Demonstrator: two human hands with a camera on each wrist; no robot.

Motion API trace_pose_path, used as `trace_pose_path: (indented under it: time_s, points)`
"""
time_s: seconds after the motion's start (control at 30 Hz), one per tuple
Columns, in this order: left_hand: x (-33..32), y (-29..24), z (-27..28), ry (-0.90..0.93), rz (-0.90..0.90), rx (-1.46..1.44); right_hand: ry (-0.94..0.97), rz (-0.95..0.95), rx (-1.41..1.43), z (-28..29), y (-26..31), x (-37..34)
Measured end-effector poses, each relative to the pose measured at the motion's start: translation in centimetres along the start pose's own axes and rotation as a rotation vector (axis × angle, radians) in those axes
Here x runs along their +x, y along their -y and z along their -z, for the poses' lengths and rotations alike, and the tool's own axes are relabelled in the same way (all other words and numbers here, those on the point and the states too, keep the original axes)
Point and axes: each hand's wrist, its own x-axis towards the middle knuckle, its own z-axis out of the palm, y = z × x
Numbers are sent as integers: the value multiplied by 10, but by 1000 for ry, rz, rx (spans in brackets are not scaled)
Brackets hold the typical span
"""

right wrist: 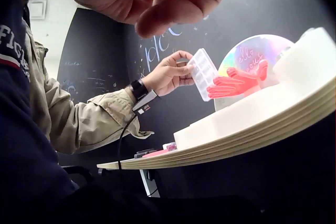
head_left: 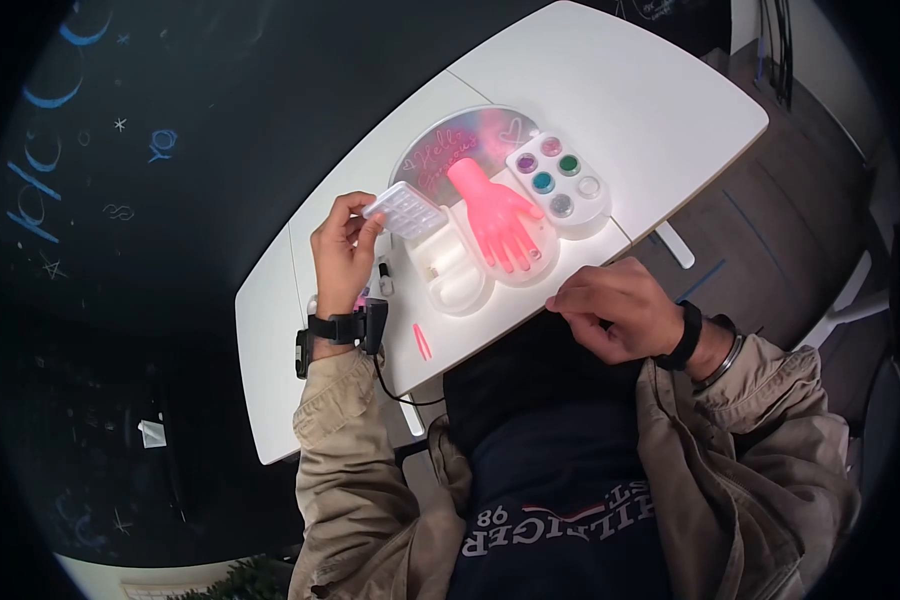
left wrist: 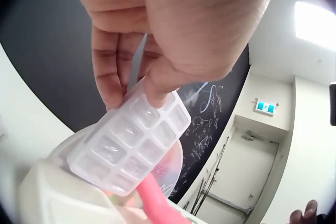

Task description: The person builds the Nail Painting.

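Chalked black wall point(head_left: 190, 260), white table point(head_left: 650, 100)

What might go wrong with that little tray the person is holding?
The left hand pinches the tray by one end, so it might slip. It is tilted too, so if it's open, anything loose inside could spill. The pink model hand is close by, so the tray might bump it.

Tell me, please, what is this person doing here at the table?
The person's left hand holds up a tilted, whitish compartment tray, beside a pink model hand on a white base. The right hand is near the edge of the table, with nothing visible in it. Six small pots sit beyond the model hand; what looks like pink tweezers lies on the table.
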Motion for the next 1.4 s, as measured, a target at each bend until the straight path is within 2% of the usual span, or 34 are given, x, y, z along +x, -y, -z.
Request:
trace_pose_path:
  time_s: [0.17, 0.27, 0.57, 0.67, 0.9, 1.1, 1.2, 1.3, 1.4]
  points:
    - [0, 5, -9, 33, 93, 76, -9, 0, 2, 2, -1, 0]
    - [2, 16, -14, -16, 124, 93, 3, -7, -2, 1, -2, -1]
    - [5, 15, 6, 3, 60, 158, 6, -6, -8, 2, -2, -1]
    - [6, 22, 18, -66, 147, 107, -19, -34, -7, -1, -1, -2]
    - [0, 53, 40, -42, 297, 255, 8, -10, -16, 1, -3, -2]
    - [-3, 82, 35, 65, 392, 317, 13, -10, -14, 2, -1, 0]
    - [1, 87, 30, 161, 379, 389, 9, -9, -15, 1, -2, -1]
    - [7, 97, 27, 313, 267, 402, 11, -10, -14, 1, -2, -1]
    - [20, 97, 24, 516, 288, 439, 12, -11, -22, 2, -3, -1]
